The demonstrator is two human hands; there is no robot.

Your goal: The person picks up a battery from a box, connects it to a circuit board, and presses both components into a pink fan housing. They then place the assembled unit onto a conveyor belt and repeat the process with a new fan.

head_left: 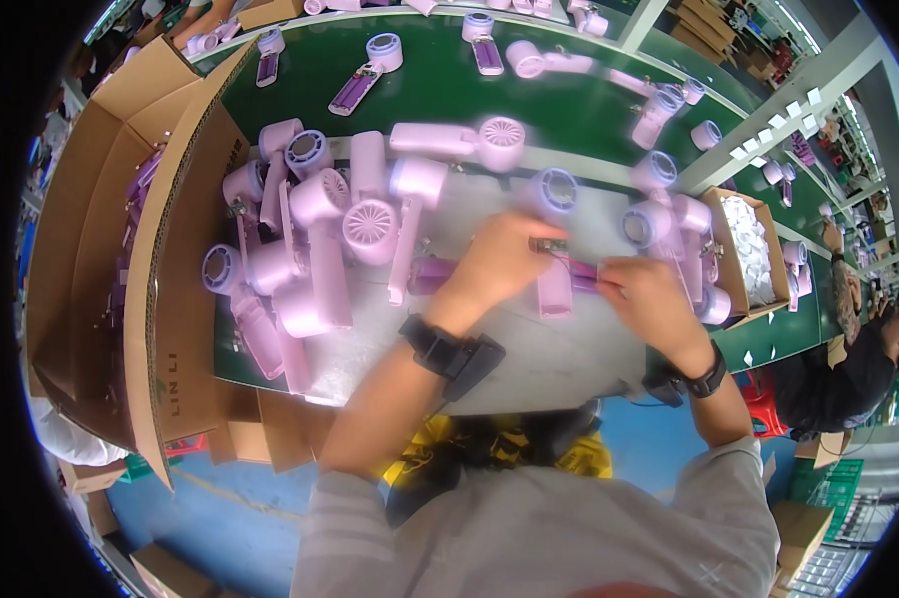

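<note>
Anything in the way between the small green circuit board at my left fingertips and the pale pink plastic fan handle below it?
Nothing solid shows between the green circuit board and the pink handle, only what looks like thin dark wire.

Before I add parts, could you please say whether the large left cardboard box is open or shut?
Open; the box shows purple parts inside.
</note>
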